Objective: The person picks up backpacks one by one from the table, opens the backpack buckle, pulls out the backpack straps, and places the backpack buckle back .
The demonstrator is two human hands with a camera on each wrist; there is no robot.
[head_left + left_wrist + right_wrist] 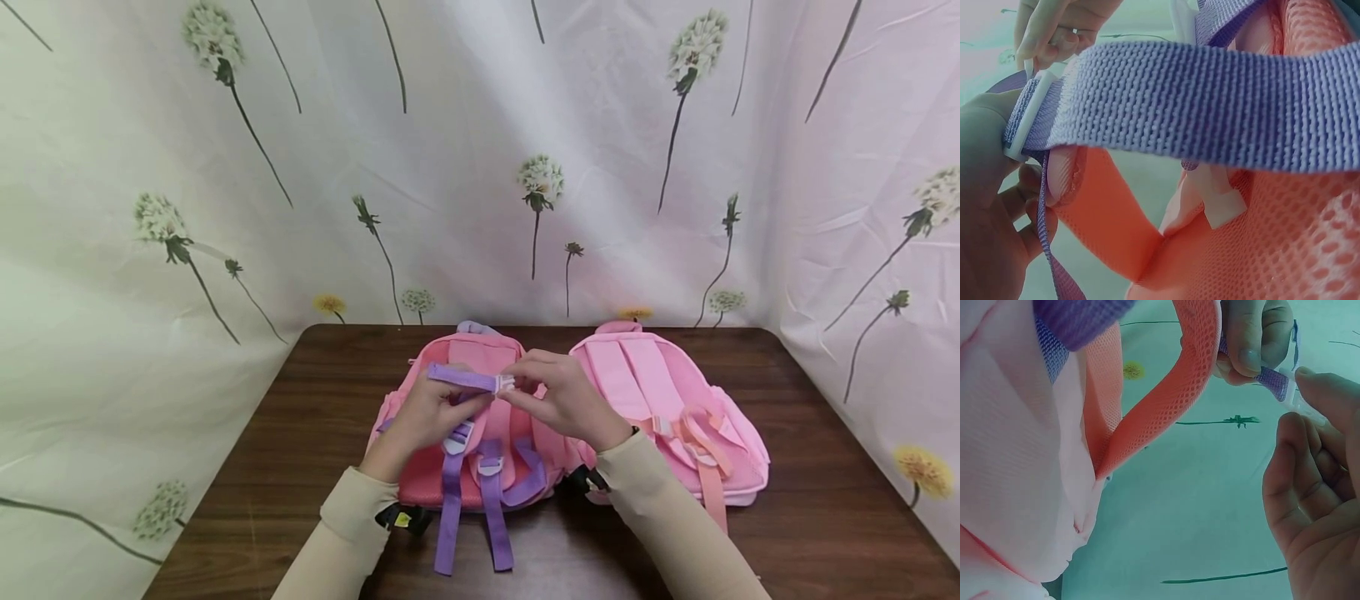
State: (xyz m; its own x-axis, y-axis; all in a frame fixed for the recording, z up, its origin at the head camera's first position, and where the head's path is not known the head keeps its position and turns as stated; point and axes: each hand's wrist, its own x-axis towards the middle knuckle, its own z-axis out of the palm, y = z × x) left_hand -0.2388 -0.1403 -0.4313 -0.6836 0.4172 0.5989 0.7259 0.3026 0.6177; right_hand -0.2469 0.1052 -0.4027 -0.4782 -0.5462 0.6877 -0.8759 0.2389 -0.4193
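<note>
A coral-pink backpack (pixel 487 354) lies on the table under both hands, with purple webbing straps (pixel 450 508) and white slide adjusters (pixel 489 467). My left hand (pixel 427 410) grips a purple strap (pixel 459 377) above the pack. At the end of that strap is a small white plastic buckle (pixel 504 382), which my right hand (pixel 566 393) pinches between thumb and finger. In the right wrist view the translucent buckle (pixel 1302 405) sits at the right thumb and fingertips. Part of the strap behind the left fingers is hidden.
To the right lies a lighter pink backpack (pixel 630 375) with peach straps (pixel 711 487). Both packs are on a dark brown wooden table (pixel 300 467). A white curtain (pixel 465 167) printed with dandelions hangs behind and at the sides.
</note>
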